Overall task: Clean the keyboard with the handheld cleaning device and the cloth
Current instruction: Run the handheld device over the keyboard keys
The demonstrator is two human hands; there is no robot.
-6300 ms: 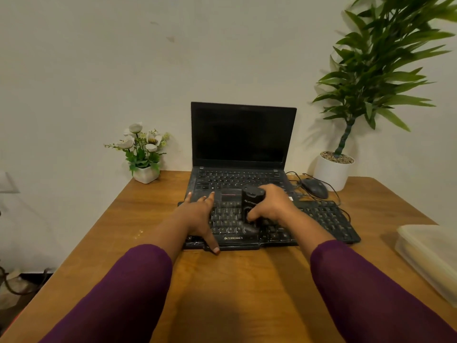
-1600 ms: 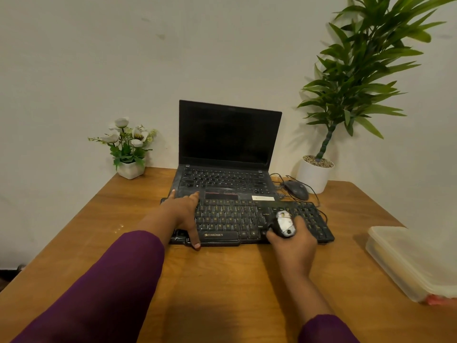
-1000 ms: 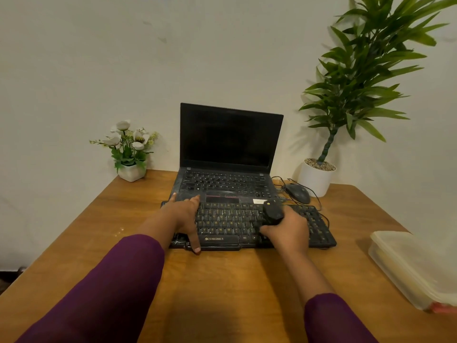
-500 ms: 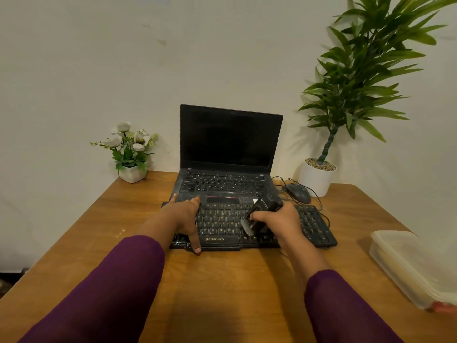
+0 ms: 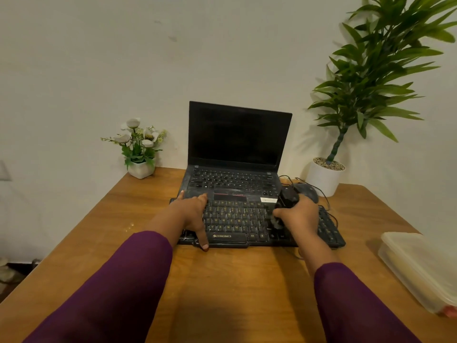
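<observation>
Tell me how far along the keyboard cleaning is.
Done: nothing looks visibly finished. In hand: the right hand grips the handheld cleaning device over the right-middle keys of the keyboard, while the left hand presses on its left end. Left: the cloth wipe; no cloth is in view.

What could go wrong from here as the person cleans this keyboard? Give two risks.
1. The cleaning device in the right hand works close to the mouse; a wide sweep may knock it.
2. The left hand alone steadies the keyboard, which lies against the open laptop; a hard push could shove it into the laptop.
</observation>
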